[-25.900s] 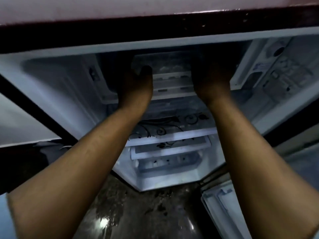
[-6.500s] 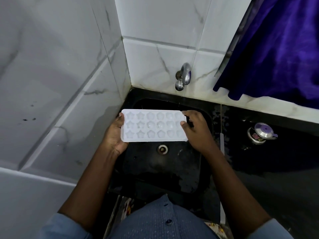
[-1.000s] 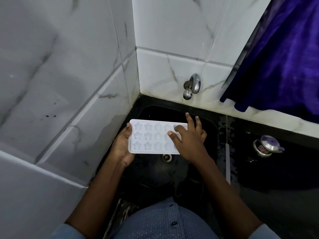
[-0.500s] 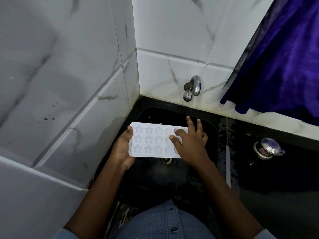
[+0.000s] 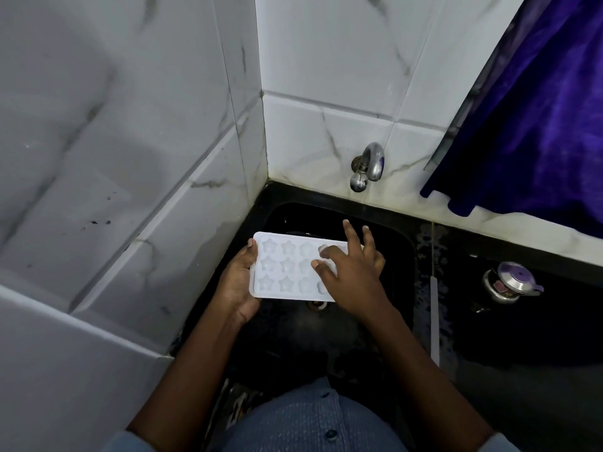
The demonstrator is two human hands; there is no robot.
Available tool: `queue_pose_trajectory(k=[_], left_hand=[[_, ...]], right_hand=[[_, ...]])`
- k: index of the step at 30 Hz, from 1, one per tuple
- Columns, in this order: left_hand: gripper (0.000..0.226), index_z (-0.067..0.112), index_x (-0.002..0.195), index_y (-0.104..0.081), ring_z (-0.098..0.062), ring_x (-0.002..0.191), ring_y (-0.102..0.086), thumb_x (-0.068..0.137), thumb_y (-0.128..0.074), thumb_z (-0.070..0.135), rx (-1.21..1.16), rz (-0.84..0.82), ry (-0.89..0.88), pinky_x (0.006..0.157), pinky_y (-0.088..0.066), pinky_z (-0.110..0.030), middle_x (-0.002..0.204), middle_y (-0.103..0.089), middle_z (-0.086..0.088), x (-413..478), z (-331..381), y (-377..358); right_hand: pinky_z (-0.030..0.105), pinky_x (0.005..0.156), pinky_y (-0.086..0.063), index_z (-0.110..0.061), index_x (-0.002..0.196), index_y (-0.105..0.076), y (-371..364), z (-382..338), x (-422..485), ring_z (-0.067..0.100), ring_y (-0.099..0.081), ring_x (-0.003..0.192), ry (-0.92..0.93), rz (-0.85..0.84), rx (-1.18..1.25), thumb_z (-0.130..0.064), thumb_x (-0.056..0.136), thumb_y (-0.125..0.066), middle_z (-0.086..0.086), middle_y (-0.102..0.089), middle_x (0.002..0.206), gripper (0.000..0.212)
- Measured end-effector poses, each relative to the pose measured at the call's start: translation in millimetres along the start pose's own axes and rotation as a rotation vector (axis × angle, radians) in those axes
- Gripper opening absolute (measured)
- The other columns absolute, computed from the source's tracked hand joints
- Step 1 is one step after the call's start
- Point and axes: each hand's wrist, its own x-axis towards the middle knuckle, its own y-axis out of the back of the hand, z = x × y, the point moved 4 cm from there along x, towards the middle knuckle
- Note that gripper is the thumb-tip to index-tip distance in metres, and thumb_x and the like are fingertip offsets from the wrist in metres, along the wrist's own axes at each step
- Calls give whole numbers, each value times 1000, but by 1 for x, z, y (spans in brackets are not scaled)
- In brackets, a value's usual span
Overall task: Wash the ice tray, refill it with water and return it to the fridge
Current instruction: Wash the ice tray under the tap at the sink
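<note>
**Desk:** Where is the tray?

**Operator:** I see the white ice tray held over the black sink, roughly level, with its star-shaped cells facing up. It sits just above the drain and below and to the left of the wall tap.

**Desk:** State of each grip?

**Operator:** The left hand has its grip clamped on the tray's left end, thumb on the rim and palm beneath. The right hand lies over the tray's right part. Its grip is apart, with fingers spread and two fingertips touching the upper cells. I cannot tell what is in the cells.

**Desk:** Surroundings?

**Operator:** Marbled white tiles meet in a corner behind the sink. On the wet black table to the right stands a small metal lidded vessel, well apart from the tray. A purple cloth hangs above it. I note a blue buttoned shirt at the lower edge.
</note>
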Motion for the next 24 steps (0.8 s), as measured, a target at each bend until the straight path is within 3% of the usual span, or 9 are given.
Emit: queue_pose_trajectory(k=[11,19,24], left_hand=[[49,9,128,-69,-37,115,-74,111,-43,46,11,-34,-4,89,-63,-52,130,-73,-20,-2,-1,0],[49,8,130,-68,-36,113,-75,110,-44,46,15,-31,-8,84,-65,-50,130,-73,-19,-5,0,3],[55,5,141,-61,-39,119,-71,110,-43,48,21,-35,-8,90,-63,-53,135,-70,-21,-6,2,4]], right_hand=[[60,119,-11,-40,131,-63,0,-1,-4,28,12,159,0,5,-20,-59,102,-50,-2,-4,175,38],[59,119,-14,-42,131,-65,1,-2,-9,28,8,159,-17,46,-14,-59,101,-51,-2,-8,174,37],[59,119,-12,-42,135,-61,-1,-4,-11,27,8,159,-1,24,-9,-60,102,-50,-3,-8,174,39]])
